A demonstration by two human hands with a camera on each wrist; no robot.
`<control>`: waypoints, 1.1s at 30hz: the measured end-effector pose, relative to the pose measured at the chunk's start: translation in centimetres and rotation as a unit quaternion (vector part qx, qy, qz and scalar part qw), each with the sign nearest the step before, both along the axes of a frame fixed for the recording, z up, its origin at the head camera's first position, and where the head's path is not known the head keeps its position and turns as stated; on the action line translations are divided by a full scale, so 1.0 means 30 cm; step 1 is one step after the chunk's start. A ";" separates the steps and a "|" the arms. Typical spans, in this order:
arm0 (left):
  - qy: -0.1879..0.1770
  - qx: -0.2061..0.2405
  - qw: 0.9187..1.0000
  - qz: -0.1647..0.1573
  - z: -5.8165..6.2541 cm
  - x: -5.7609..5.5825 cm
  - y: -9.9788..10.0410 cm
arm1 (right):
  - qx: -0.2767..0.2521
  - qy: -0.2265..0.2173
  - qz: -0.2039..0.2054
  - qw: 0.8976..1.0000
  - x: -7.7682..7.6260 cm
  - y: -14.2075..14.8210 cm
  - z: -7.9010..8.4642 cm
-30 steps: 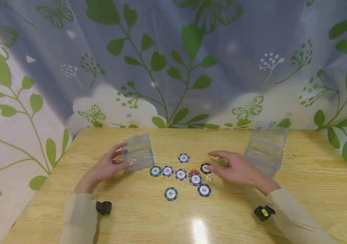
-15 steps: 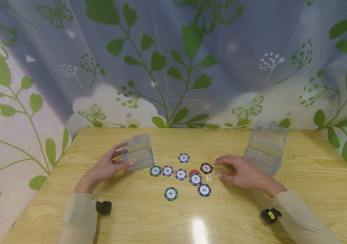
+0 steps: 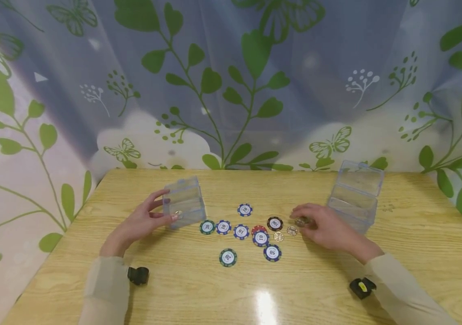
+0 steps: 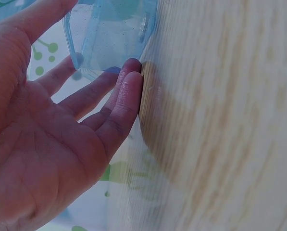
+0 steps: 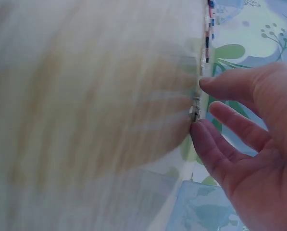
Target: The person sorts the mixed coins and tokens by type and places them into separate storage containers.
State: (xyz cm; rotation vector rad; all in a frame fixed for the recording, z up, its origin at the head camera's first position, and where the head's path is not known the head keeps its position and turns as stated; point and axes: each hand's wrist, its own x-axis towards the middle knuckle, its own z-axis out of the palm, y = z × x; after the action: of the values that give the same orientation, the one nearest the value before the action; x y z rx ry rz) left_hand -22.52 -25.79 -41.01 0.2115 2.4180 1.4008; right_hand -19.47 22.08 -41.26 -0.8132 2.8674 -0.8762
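Withdrawn rightward, the right hand (image 3: 328, 230) pinches a coin (image 3: 301, 221) in its fingers; the left hand (image 3: 141, 223), fingers apart, steadies the left box (image 3: 184, 207). Chips (image 3: 240, 231) and two coins (image 3: 285, 234) remain on the surface (image 3: 336, 280); sorting looks barely begun.

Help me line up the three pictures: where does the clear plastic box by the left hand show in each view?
Head: clear plastic box left of centre, touched by the left hand.
Left wrist: top left, at the fingertips.
Right wrist: not in it.
Shared landmark: the wooden table.
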 end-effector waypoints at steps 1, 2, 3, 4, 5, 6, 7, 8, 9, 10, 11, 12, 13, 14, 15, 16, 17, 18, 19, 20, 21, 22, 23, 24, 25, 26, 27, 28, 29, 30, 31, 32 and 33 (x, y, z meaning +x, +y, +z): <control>0.002 -0.002 1.000 -0.002 0.000 0.000 0.001 | 0.007 0.005 0.001 1.000 -0.001 0.000 -0.002; 0.003 -0.003 1.000 0.000 -0.001 -0.001 0.001 | 0.011 0.008 0.002 1.000 -0.001 -0.001 -0.003; 0.003 -0.003 1.000 -0.002 -0.002 -0.001 0.001 | 0.014 0.010 0.004 1.000 -0.003 -0.001 -0.004; 0.003 -0.003 1.000 -0.001 -0.002 -0.001 0.002 | 0.014 0.010 0.006 1.000 -0.004 -0.001 -0.005; 0.004 -0.004 1.000 -0.001 -0.003 -0.002 0.001 | 0.011 0.008 0.009 1.000 -0.005 -0.001 -0.005; 0.004 -0.005 1.000 0.000 -0.002 -0.002 0.002 | 0.003 0.001 0.010 1.000 -0.006 -0.001 -0.005; 0.006 -0.007 1.000 -0.001 -0.002 -0.003 0.001 | -0.004 -0.005 0.010 1.000 -0.008 0.000 -0.005; 0.004 -0.008 1.000 0.003 -0.002 -0.003 0.000 | -0.012 -0.011 0.008 1.000 -0.010 0.001 -0.005; 0.004 -0.009 1.000 0.003 0.000 -0.003 0.000 | -0.020 -0.018 0.003 1.000 -0.011 0.002 -0.004; 0.002 -0.009 1.000 0.006 0.000 -0.004 0.000 | -0.026 -0.024 -0.004 0.999 -0.012 0.004 -0.004; 0.001 -0.009 1.000 0.006 0.000 -0.004 -0.001 | -0.028 -0.027 -0.012 0.999 -0.013 0.005 -0.003; 0.001 -0.010 1.000 0.005 0.000 -0.005 -0.001 | -0.028 -0.026 -0.022 0.999 -0.014 0.006 -0.003; 0.001 -0.010 1.000 0.004 0.001 -0.005 -0.001 | -0.023 -0.020 -0.031 0.999 -0.016 0.007 -0.002; 0.000 -0.010 1.000 0.006 0.001 -0.005 -0.001 | -0.018 -0.015 -0.040 0.999 -0.016 0.008 -0.002; 0.000 -0.009 1.000 0.006 0.002 -0.006 0.000 | -0.009 -0.009 -0.048 0.999 -0.017 0.008 -0.002; 0.000 -0.009 1.000 0.006 0.001 -0.007 0.000 | 0.000 0.000 -0.053 0.999 -0.018 0.009 -0.002; 0.001 -0.008 1.000 0.005 0.002 -0.007 0.001 | 0.008 0.006 -0.058 0.998 -0.019 0.010 -0.001; 0.003 -0.008 1.000 0.003 0.002 -0.007 0.002 | 0.016 0.010 -0.061 0.998 -0.019 0.010 -0.002; 0.002 -0.007 1.000 0.006 0.003 -0.008 0.002 | 0.022 0.012 -0.062 0.998 -0.020 0.011 -0.001; 0.001 -0.007 1.000 0.008 0.004 -0.008 0.002 | 0.027 0.012 -0.061 0.998 -0.020 0.012 -0.001; 0.001 -0.007 1.000 0.008 0.004 -0.007 0.003 | 0.032 0.013 -0.057 0.998 -0.021 0.014 0.000; 0.001 -0.007 1.000 0.007 0.004 -0.008 0.002 | 0.034 0.013 -0.053 0.998 -0.023 0.015 0.000; 0.000 -0.006 1.000 0.005 0.004 -0.008 0.002 | 0.036 0.013 -0.048 0.998 -0.024 0.016 0.001; -0.001 -0.006 1.000 0.007 0.004 -0.007 0.002 | 0.038 0.014 -0.042 0.998 -0.027 0.017 0.001; -0.002 -0.006 1.000 0.009 0.004 -0.007 0.001 | 0.039 0.014 -0.036 0.999 -0.029 0.018 0.003; -0.002 -0.006 1.000 0.009 0.004 -0.007 0.001 | 0.041 0.015 -0.030 0.999 -0.031 0.018 0.004; -0.001 -0.006 1.000 0.007 0.003 -0.007 0.000 | 0.044 0.016 -0.025 0.999 -0.034 0.018 0.005; 0.000 -0.006 1.000 0.006 0.003 -0.007 0.000 | 0.048 0.016 -0.021 0.998 -0.037 0.018 0.006; 0.001 -0.005 1.000 0.006 0.003 -0.007 0.000 | 0.052 0.014 -0.018 0.998 -0.040 0.018 0.007; 0.001 -0.004 1.000 0.007 0.003 -0.006 0.000 | 0.055 0.011 -0.014 0.998 -0.043 0.018 0.009; 0.001 -0.004 1.000 0.007 0.003 -0.006 0.000 | 0.059 0.008 -0.012 0.998 -0.045 0.017 0.011; 0.002 -0.002 1.000 0.007 0.003 -0.005 0.000 | 0.062 0.005 -0.011 0.998 -0.048 0.016 0.013; 0.002 -0.001 1.000 0.007 0.003 -0.004 0.001 | 0.064 0.000 -0.011 0.998 -0.051 0.015 0.015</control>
State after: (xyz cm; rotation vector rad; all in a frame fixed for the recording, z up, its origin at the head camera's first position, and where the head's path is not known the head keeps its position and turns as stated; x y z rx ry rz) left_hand -22.65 -25.76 -40.92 0.1972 2.4284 1.4045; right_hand -20.99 22.53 -40.81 -0.7697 2.9022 -0.6853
